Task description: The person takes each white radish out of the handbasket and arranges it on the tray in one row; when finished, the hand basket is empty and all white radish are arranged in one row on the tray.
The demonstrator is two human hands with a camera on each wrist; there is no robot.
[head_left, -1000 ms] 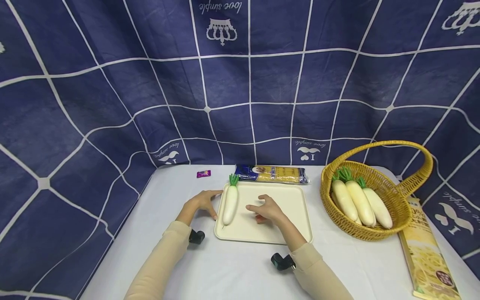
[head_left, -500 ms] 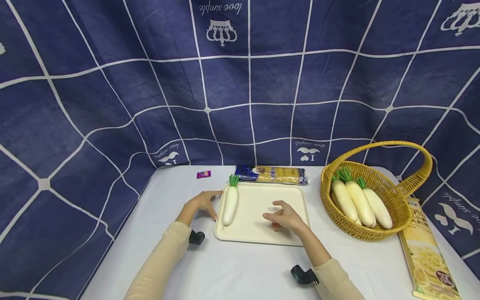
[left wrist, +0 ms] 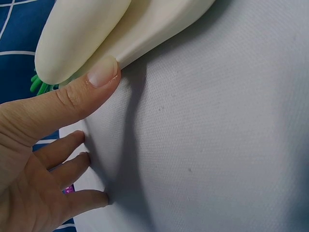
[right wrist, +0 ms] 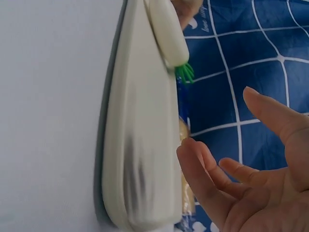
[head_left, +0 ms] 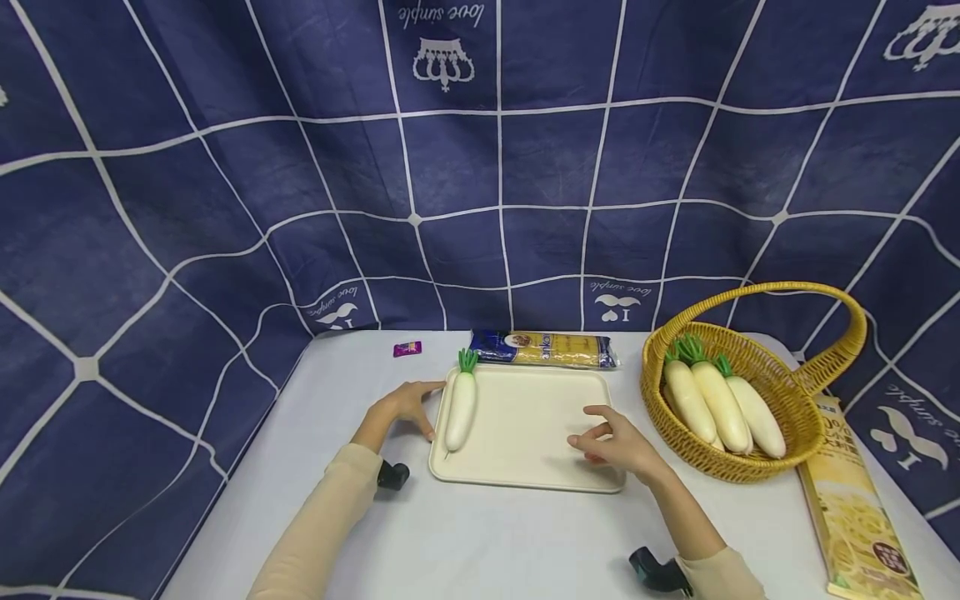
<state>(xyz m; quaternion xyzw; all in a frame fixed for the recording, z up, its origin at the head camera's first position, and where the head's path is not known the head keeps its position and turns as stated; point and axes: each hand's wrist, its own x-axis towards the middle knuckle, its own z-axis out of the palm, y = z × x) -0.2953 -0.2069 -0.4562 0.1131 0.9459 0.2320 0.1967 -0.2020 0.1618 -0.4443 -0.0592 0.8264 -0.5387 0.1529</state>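
Observation:
A white radish with a green top [head_left: 461,411] lies along the left side of a cream tray [head_left: 525,433]. My left hand [head_left: 405,407] rests at the tray's left rim; in the left wrist view its thumb [left wrist: 91,89] touches the rim beside the radish, and the other fingers are spread below. Over the tray's right part hovers my right hand [head_left: 617,443], fingers loosely bent and apart, with nothing between them in the right wrist view. Several more white radishes [head_left: 720,404] lie in a wicker basket [head_left: 735,475] to the right.
Behind the tray lies a blue and yellow pasta packet [head_left: 547,348]. A small purple wrapped packet [head_left: 407,348] sits at the back left. Right of the basket is a long yellow noodle package [head_left: 862,508], partly under it. A blue checked curtain [head_left: 540,158] stands behind the table.
My right hand has moved rightward across the tray, from near the middle to its right side, toward the basket. The left hand, radish and tray have stayed in place.

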